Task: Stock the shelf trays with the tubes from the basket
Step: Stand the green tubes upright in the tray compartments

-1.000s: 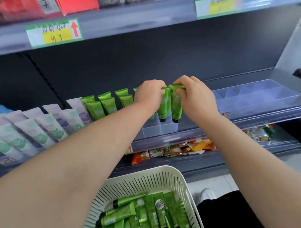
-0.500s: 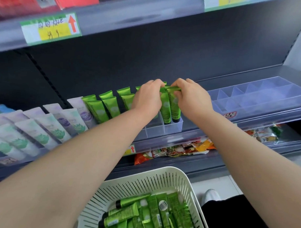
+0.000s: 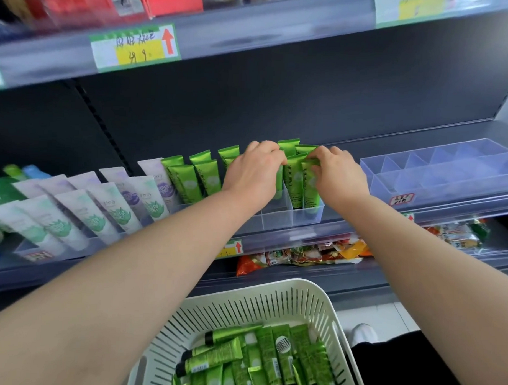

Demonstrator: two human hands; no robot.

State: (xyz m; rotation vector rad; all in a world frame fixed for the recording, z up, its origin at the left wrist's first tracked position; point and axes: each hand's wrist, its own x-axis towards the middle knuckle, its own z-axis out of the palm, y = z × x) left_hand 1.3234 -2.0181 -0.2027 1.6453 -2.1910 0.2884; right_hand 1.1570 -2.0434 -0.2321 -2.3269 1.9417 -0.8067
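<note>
A clear divided shelf tray (image 3: 277, 219) on the middle shelf holds several upright green tubes (image 3: 190, 181). My left hand (image 3: 253, 169) and my right hand (image 3: 338, 173) meet over its right end. Two green tubes (image 3: 295, 182) stand cap-down in the rightmost front compartments; my right hand pinches the top edge of the right one, and my left hand's fingers curl on the top of the left one. Below, a white slotted basket (image 3: 309, 298) holds several loose green tubes (image 3: 270, 362).
White and purple tubes (image 3: 117, 205) fill trays to the left. A second clear tray (image 3: 437, 173), with nothing in it, sits on the shelf to the right. Snack packets (image 3: 302, 254) lie on the shelf below. An upper shelf edge carries a price tag (image 3: 135, 48).
Both hands have lowered the two green tubes into the tray's rightmost front compartments. The tubes now stand deeper, with the hands still at their top edges.
</note>
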